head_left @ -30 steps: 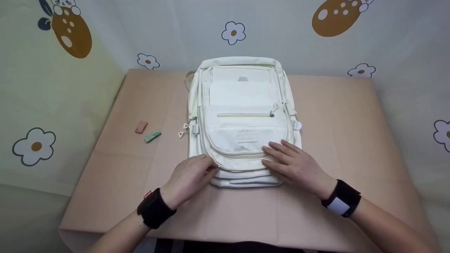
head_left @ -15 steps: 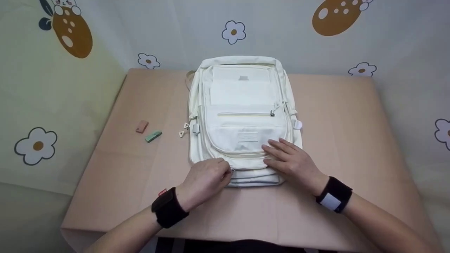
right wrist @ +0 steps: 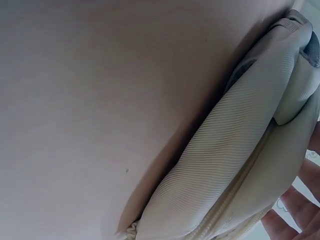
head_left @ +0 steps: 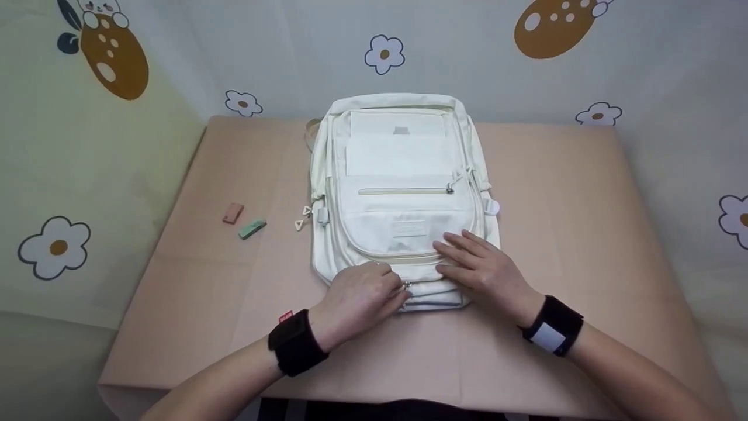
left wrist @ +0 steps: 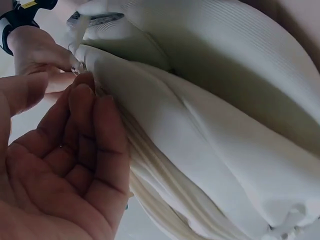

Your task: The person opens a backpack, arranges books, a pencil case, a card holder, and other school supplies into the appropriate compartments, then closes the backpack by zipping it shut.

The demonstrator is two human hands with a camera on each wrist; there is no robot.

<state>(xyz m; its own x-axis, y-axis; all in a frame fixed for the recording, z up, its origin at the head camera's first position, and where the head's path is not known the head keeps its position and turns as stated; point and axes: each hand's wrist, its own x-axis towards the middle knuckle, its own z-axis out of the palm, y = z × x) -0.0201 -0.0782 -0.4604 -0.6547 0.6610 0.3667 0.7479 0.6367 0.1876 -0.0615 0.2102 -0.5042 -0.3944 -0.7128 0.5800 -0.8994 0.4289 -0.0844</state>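
A cream-white backpack (head_left: 409,204) lies front side up on the table, its top pointing away from me. At its lower front, my left hand (head_left: 362,301) pinches a small metal zipper pull (head_left: 407,285) on a curved pocket seam. The left wrist view shows the curled fingers and thumb of that hand close against the fabric, partly hiding the pull. With fingers spread and fairly straight, my right hand (head_left: 494,278) rests on the lower right of the bag's front. Only a few fingers (right wrist: 300,205) of it appear at the edge of the right wrist view.
Left of the bag, a pink block (head_left: 233,213) and a green block (head_left: 252,229) lie on the peach-covered table (head_left: 234,310). Triangular zipper tags (head_left: 299,224) hang at the bag's left side. A patterned curtain (head_left: 467,64) stands behind the table.
My left hand has moved to the right along the lower pocket seam, with the zipper pull in its fingers. My right hand stays nearly in place on the bag.
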